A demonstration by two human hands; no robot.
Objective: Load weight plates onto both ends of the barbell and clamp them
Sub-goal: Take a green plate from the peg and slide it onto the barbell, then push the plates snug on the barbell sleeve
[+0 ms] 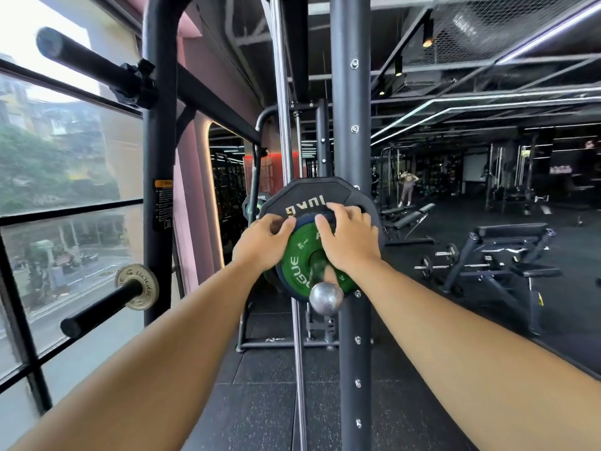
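Observation:
The barbell sleeve end [326,298] points at me, a round silver tip at the middle of the view. On it sits a small green plate [297,266] in front of a large black plate [307,196] with gold lettering. My left hand [263,240] grips the green plate's upper left rim. My right hand [349,237] curls over its upper right rim, fingers reaching behind it. No clamp is visible.
A thick black rack upright [351,92] stands just right of the plates, a chrome guide rod [283,92] just left. Storage pegs jut out at left, one with a small silver plate [138,287]. Benches [507,249] and dumbbells stand at right. Windows line the left side.

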